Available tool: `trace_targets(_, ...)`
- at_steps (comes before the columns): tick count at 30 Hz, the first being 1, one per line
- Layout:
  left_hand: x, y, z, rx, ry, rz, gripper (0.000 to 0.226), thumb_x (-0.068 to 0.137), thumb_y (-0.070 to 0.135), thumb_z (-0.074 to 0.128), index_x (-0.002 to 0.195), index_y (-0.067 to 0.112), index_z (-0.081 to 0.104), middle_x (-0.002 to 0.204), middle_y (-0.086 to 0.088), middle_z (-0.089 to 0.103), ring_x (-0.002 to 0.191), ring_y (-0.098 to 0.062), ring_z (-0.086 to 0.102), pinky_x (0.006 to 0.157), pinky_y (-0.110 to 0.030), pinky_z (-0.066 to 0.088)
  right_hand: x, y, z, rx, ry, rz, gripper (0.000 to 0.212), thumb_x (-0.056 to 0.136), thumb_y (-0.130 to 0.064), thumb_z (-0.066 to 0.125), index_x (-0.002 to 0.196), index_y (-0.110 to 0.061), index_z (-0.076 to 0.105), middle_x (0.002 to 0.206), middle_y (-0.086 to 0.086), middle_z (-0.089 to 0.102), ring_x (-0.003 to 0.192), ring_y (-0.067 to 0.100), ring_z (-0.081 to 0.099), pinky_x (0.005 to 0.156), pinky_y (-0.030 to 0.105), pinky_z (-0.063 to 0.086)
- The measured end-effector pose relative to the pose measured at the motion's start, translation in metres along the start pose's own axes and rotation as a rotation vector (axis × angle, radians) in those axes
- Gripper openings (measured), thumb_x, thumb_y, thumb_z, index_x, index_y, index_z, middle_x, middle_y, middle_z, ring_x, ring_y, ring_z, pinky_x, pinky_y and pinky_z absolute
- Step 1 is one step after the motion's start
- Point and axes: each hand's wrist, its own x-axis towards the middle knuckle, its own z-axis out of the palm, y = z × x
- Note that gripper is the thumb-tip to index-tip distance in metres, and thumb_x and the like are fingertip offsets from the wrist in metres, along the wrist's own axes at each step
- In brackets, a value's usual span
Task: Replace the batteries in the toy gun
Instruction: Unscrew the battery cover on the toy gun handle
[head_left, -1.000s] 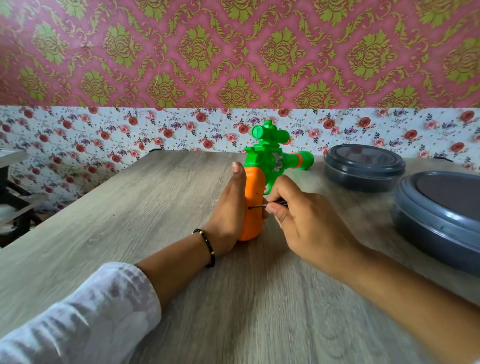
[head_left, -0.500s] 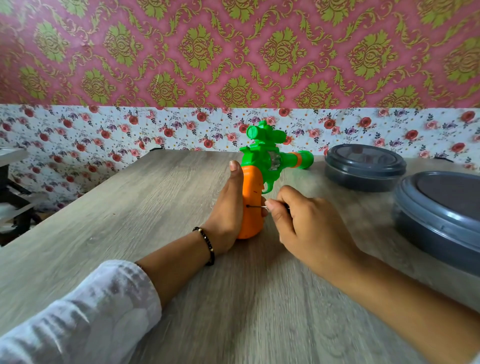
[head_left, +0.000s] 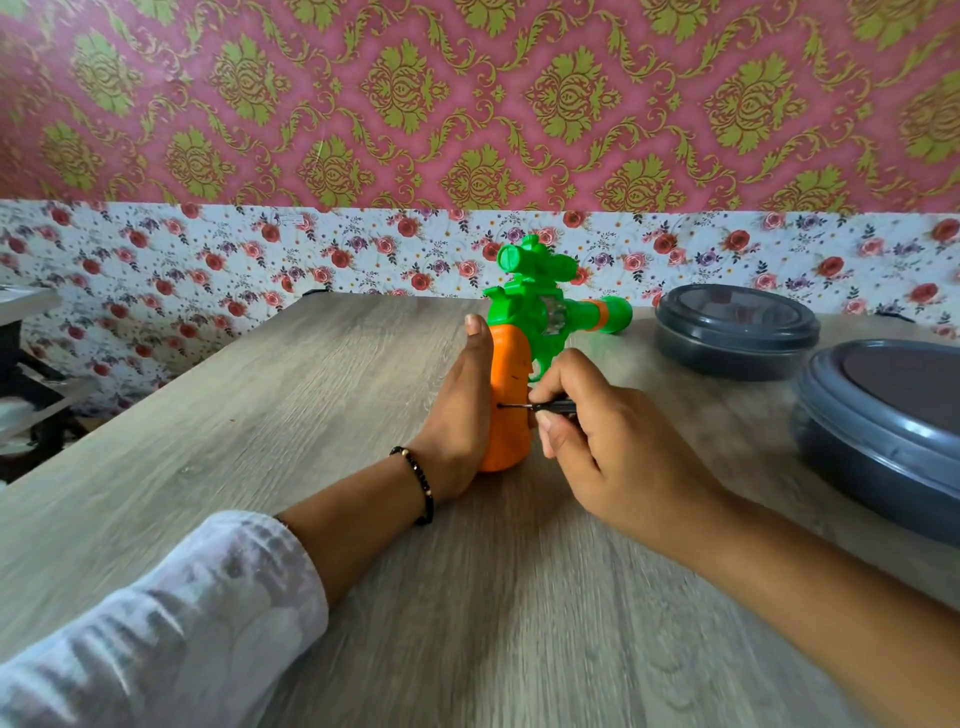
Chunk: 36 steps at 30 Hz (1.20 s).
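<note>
Toy gun (head_left: 524, 332) stands butt-down near the middle of the bench (head_left: 291, 426), orange handle (head_left: 511, 410) at the bottom, green barrel pointing right toward the wall. You've stood it up so the side of the handle faces your tool hand.

Your left hand (head_left: 462, 415) braces the handle from the left side, palm flat against the orange plastic, thumb straight up along it. Whether the far fingers wrap round behind is hidden. It reads as a back-stop so the toy won't tip or slide when you push from the other side.

Your right hand (head_left: 587, 441) has its grip clamped on a small screwdriver (head_left: 540, 407), fingertips pinching the dark shaft, which lies level with its tip touching a small dark spot on the handle, likely the screw of the battery cover. A fingertip pinch suits twirling a thin driver.

Judgement: early stage, cover still on, no batteries visible anywhere.

Two dark lidded containers sit on the right, the smaller container (head_left: 735, 332) near the barrel tip, the bigger container (head_left: 883, 436) nearer you, both well apart from your hands; contents not visible.

Risk: driver slipping off the screw, or the toy toppling if the left hand eases.
</note>
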Motion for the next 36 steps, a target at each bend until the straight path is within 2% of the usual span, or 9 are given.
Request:
trace_targets(3, -0.0004, 0.0009, 0.0001, 0.037, 0.004, 0.009, 0.112, 0.054, 0.097, 0.028, 0.139, 0.026, 0.044, 0.125, -0.011, 0.063, 0.112, -0.027, 0.062, 0.101, -0.051, 0.045, -0.0002, -0.0018, -0.0002, -0.053, 0.046, -0.009, 0.012, 0.091, -0.031, 0.043, 0.094, -0.019, 0.044, 0.06, -0.011, 0.049, 0.048, 0.008, 0.047, 0.043, 0.033, 0.039)
trace_targets(8, -0.003, 0.0023, 0.0018, 0.055, -0.029, 0.008, 0.094, 0.067, 0.084, 0.019, 0.136, 0.026, 0.044, 0.113, -0.02, 0.065, 0.097, -0.037, 0.067, 0.084, -0.047, 0.054, -0.0012, 0.0043, -0.0008, -0.196, 0.208, -0.003, 0.034, 0.094, -0.042, 0.035, 0.081, -0.013, 0.048, 0.055, -0.015, 0.039, 0.041, 0.008, 0.038, 0.041, 0.02, 0.023)
trace_targets(14, -0.0023, 0.0019, 0.0035, 0.071, -0.056, 0.024, 0.09, 0.071, 0.079, 0.019, 0.133, 0.02, 0.048, 0.114, -0.02, 0.065, 0.102, -0.04, 0.064, 0.089, -0.051, 0.052, -0.0007, 0.0036, 0.0037, -0.164, 0.245, -0.054, 0.032, 0.093, -0.036, 0.039, 0.081, -0.009, 0.051, 0.055, 0.002, 0.058, 0.041, 0.023, 0.051, 0.035, 0.032, 0.038)
trace_targets(19, -0.0012, 0.0007, 0.0018, 0.031, -0.07, 0.027, 0.09, 0.073, 0.078, 0.019, 0.13, 0.015, 0.052, 0.111, -0.025, 0.065, 0.103, -0.038, 0.064, 0.091, -0.049, 0.051, 0.0007, 0.0055, 0.0043, -0.012, 0.18, -0.054, 0.026, 0.09, -0.036, 0.044, 0.085, -0.011, 0.049, 0.064, 0.005, 0.064, 0.05, 0.022, 0.059, 0.042, 0.04, 0.047)
trace_targets(23, 0.0, 0.0, 0.0002, 0.004, -0.068, 0.018, 0.096, 0.069, 0.084, 0.024, 0.133, 0.019, 0.05, 0.115, -0.02, 0.066, 0.107, -0.035, 0.064, 0.096, -0.053, 0.049, 0.0009, 0.0028, 0.0036, 0.068, 0.154, -0.021, 0.023, 0.09, -0.034, 0.049, 0.086, -0.011, 0.051, 0.066, 0.002, 0.063, 0.049, 0.007, 0.051, 0.044, 0.033, 0.042)
trace_targets(26, -0.0007, 0.0003, -0.0001, 0.038, -0.05, 0.005, 0.094, 0.07, 0.081, 0.019, 0.134, 0.019, 0.048, 0.112, -0.024, 0.065, 0.105, -0.04, 0.063, 0.093, -0.053, 0.05, -0.0007, 0.0042, 0.0031, 0.014, 0.164, 0.042, 0.029, 0.092, -0.044, 0.043, 0.088, -0.016, 0.049, 0.063, -0.007, 0.058, 0.043, 0.003, 0.043, 0.042, 0.025, 0.032)
trace_targets(30, -0.0023, 0.0009, 0.0011, 0.052, -0.072, 0.001, 0.09, 0.07, 0.079, 0.018, 0.131, 0.021, 0.049, 0.113, -0.026, 0.063, 0.097, -0.038, 0.066, 0.087, -0.049, 0.052, -0.0043, 0.0041, 0.0002, -0.172, 0.214, 0.029, 0.038, 0.094, -0.046, 0.034, 0.078, -0.016, 0.05, 0.045, -0.011, 0.032, 0.038, 0.005, 0.032, 0.042, 0.022, 0.019)
trace_targets(33, -0.0026, 0.0001, 0.0013, 0.064, -0.087, 0.009, 0.09, 0.071, 0.079, 0.019, 0.132, 0.02, 0.049, 0.111, -0.021, 0.066, 0.098, -0.035, 0.067, 0.088, -0.048, 0.052, -0.0039, 0.0019, 0.0009, -0.202, 0.232, 0.008, 0.037, 0.094, -0.04, 0.038, 0.076, -0.013, 0.054, 0.047, -0.004, 0.046, 0.039, 0.019, 0.044, 0.038, 0.028, 0.029)
trace_targets(36, -0.0025, -0.0008, 0.0, 0.065, -0.095, 0.025, 0.093, 0.073, 0.079, 0.02, 0.134, 0.015, 0.048, 0.111, -0.018, 0.066, 0.094, -0.032, 0.068, 0.082, -0.042, 0.056, -0.002, 0.0037, 0.0009, -0.157, 0.216, -0.03, 0.03, 0.092, -0.034, 0.044, 0.077, -0.011, 0.054, 0.05, -0.003, 0.053, 0.04, 0.016, 0.046, 0.038, 0.027, 0.032)
